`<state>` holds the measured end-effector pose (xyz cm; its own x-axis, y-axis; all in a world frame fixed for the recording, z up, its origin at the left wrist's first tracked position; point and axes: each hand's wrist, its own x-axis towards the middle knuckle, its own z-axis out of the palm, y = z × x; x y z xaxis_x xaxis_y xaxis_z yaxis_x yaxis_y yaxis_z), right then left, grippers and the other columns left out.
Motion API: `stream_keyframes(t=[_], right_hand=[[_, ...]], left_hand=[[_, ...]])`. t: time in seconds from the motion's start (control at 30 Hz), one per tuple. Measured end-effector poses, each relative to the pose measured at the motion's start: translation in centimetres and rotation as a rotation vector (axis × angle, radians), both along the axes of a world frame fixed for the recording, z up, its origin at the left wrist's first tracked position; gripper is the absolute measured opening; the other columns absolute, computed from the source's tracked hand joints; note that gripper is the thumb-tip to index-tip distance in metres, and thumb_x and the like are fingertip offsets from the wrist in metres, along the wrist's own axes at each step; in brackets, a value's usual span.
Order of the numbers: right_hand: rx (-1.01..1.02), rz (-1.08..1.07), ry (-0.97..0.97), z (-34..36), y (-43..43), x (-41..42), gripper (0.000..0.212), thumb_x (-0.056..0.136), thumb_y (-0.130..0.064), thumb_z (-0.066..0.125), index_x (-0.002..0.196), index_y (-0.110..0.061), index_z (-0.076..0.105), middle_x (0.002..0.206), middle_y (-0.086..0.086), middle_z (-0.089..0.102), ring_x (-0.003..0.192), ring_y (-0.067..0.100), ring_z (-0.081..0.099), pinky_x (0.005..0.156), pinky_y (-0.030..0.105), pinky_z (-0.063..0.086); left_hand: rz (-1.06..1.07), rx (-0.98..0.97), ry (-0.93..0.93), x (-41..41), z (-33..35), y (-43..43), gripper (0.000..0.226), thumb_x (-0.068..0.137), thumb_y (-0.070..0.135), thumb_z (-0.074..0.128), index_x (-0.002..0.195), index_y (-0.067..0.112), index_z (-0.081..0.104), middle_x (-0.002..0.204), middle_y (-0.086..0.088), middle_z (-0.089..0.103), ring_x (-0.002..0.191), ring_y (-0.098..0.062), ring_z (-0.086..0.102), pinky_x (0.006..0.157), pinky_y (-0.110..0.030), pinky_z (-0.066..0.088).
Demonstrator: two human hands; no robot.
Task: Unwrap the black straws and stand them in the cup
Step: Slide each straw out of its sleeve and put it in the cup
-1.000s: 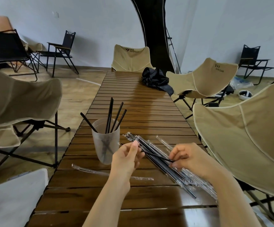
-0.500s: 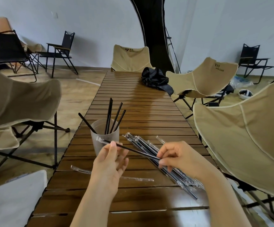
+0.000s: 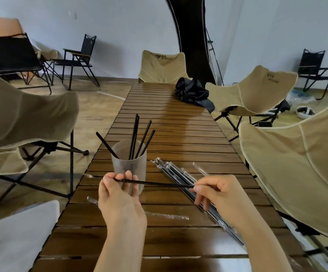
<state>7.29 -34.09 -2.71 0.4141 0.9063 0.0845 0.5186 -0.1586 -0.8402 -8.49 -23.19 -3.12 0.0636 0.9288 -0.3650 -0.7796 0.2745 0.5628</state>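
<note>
- Currently, the left hand [image 3: 120,195] is pinching the left end of one black straw [image 3: 155,183] between thumb and fingertips, with the palm turned upward, just in front of the cup [image 3: 128,165].
- The right hand [image 3: 218,195] is pinching the right end of the same straw between thumb and forefinger, and its other fingers are curling underneath. The straw is hanging nearly level between both hands, above the slatted wooden table [image 3: 171,130].
- A thin clear wrapper tail [image 3: 89,176] is sticking out to the left of the left thumb. Whether it is sheathing any part of the straw cannot be told.
- An empty clear wrapper [image 3: 167,215] is lying flat on the table, passing behind the left wrist.
- A bundle of wrapped straws [image 3: 171,169] is lying diagonally on the table. It is running from just right of the cup, under the right hand, toward the near right edge.
- The cup, translucent and upright, is standing near the left edge of the table, directly beyond the left fingertips.
- Several unwrapped straws [image 3: 135,134] are standing in the cup. One is leaning left over the rim and the others are standing upright or leaning right.
- A crumpled black cloth [image 3: 192,93] is lying at the far right of the table.
- Beige fabric chairs [image 3: 257,91] are standing around the table.
- Black folding chairs [image 3: 80,59] are standing along the far wall.
</note>
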Motion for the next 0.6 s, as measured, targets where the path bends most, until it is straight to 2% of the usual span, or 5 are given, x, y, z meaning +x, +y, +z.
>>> stream_keyframes(t=[0.2,0.33,0.47,0.6], right_hand=[[-0.029,0.04,0.028,-0.6,0.3,-0.3,0.021,0.091,-0.012,0.06,0.079,-0.024,0.073,0.066,-0.004,0.071,0.052,0.009,0.063,0.059,0.018,0.05],[-0.005,0.036,0.021,-0.5,1.2,-0.6,0.022,0.091,-0.013,0.06,0.077,-0.025,0.072,0.065,-0.005,0.07,0.051,0.007,0.063,0.062,0.016,0.051],[-0.016,0.045,-0.002,-0.7,2.0,-1.0,0.022,0.091,-0.013,0.061,0.076,-0.024,0.072,0.064,-0.004,0.07,0.05,0.008,0.063,0.059,0.014,0.049],[-0.016,0.059,0.024,-0.6,2.2,-1.0,0.018,0.091,-0.013,0.06,0.08,-0.021,0.073,0.066,-0.002,0.071,0.053,0.012,0.065,0.066,0.023,0.055]], left_hand=[[0.064,0.064,0.031,0.7,-0.2,-0.2,0.025,0.1,0.028,0.043,0.08,0.022,0.056,0.066,0.009,0.058,0.067,-0.005,0.065,0.075,-0.031,0.052],[0.095,0.057,-0.002,0.9,-0.7,0.1,0.026,0.102,0.027,0.039,0.08,0.022,0.054,0.078,0.005,0.062,0.079,-0.009,0.07,0.076,-0.032,0.054],[0.074,0.03,-0.035,1.1,-1.0,0.2,0.03,0.102,0.026,0.038,0.078,0.021,0.054,0.078,0.003,0.063,0.081,-0.012,0.071,0.078,-0.036,0.055],[0.022,-0.025,-0.081,0.9,-0.9,0.8,0.026,0.101,0.025,0.041,0.083,0.02,0.059,0.081,0.001,0.066,0.085,-0.015,0.072,0.084,-0.04,0.055]])
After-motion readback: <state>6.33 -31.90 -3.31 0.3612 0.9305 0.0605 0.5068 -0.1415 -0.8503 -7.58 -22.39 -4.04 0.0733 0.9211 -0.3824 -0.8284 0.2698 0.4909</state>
